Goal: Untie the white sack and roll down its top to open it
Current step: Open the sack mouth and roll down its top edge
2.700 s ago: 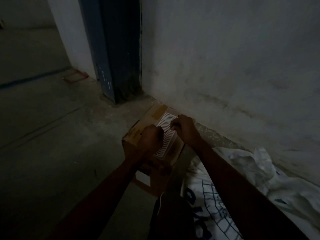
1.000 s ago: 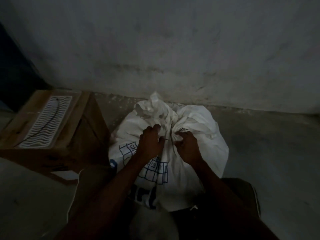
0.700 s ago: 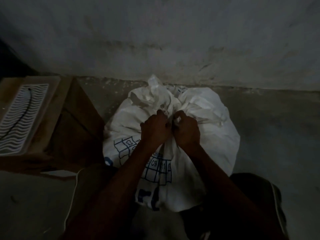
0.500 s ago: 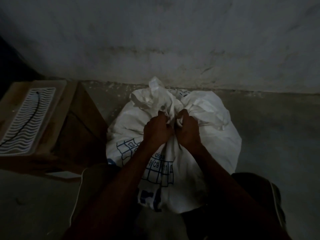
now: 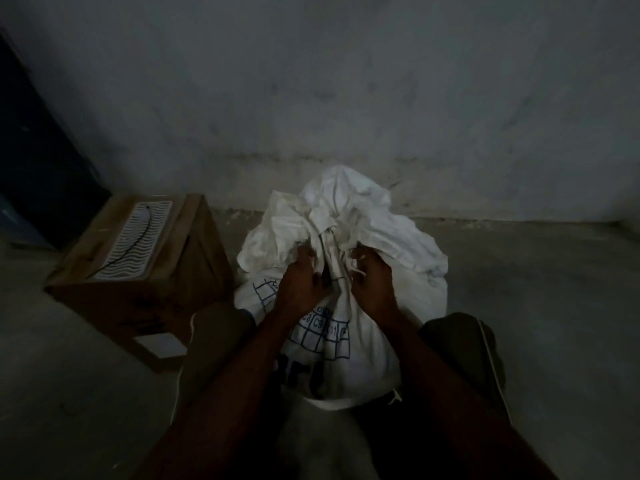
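Both my left hand (image 5: 301,289) and right hand (image 5: 372,285) pinch the white sack (image 5: 346,341) at its tied neck (image 5: 329,244); a hard tug, I judge, could jam the knot tighter.

light: dim, no source showing | brightest: white sack (image 5: 346,237) standing out | shadows: swallowing both forearms and corners | edges: wide-angle bending, darkening | focus: soft, grainy
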A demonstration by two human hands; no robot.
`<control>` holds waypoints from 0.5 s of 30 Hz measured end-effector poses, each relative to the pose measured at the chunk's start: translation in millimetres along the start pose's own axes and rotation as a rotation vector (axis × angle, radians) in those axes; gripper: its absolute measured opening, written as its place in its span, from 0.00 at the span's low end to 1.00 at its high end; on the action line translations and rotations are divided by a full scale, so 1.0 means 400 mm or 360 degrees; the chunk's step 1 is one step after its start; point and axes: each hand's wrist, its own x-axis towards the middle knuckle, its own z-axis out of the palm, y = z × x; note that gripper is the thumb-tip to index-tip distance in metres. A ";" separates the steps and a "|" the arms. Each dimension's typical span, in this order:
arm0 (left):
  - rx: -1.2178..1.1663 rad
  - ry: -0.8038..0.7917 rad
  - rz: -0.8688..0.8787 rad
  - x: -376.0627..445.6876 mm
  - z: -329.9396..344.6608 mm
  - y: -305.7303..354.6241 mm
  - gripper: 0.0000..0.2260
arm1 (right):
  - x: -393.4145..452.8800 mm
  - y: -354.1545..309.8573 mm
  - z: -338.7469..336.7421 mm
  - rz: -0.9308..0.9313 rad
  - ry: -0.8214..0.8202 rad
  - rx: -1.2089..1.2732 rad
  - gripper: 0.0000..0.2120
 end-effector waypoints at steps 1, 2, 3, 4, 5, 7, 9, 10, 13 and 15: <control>0.0020 -0.0011 0.0017 -0.025 -0.008 0.011 0.27 | -0.022 -0.014 -0.013 -0.0015 -0.0003 -0.0006 0.20; 0.0039 -0.0023 0.0047 -0.051 -0.012 0.018 0.29 | -0.046 -0.026 -0.028 -0.0016 -0.0006 -0.0024 0.20; 0.0056 -0.0037 0.0068 -0.079 -0.016 0.027 0.30 | -0.073 -0.040 -0.044 -0.0013 -0.0012 -0.0042 0.21; 0.0073 -0.0048 0.0082 -0.106 -0.016 0.031 0.30 | -0.100 -0.054 -0.061 -0.0004 -0.0016 -0.0059 0.22; 0.0096 -0.0065 0.0084 -0.135 -0.018 0.041 0.30 | -0.126 -0.066 -0.077 0.0003 -0.0016 -0.0072 0.22; 0.0116 -0.0103 0.0137 -0.194 -0.019 0.052 0.31 | -0.180 -0.080 -0.107 0.0051 -0.0035 -0.0080 0.22; 0.0087 -0.0061 0.0192 -0.246 -0.023 0.068 0.29 | -0.229 -0.084 -0.135 0.0099 -0.0061 -0.0102 0.21; 0.0057 -0.0021 0.0196 -0.265 -0.025 0.075 0.27 | -0.250 -0.083 -0.145 0.0101 -0.0081 -0.0102 0.21; 0.0014 0.0103 0.0215 -0.275 -0.022 0.076 0.24 | -0.286 -0.073 -0.159 0.0048 -0.0091 -0.0119 0.19; 0.0009 0.0146 0.0241 -0.260 -0.002 0.062 0.24 | -0.283 -0.057 -0.155 0.0021 -0.0057 -0.0125 0.15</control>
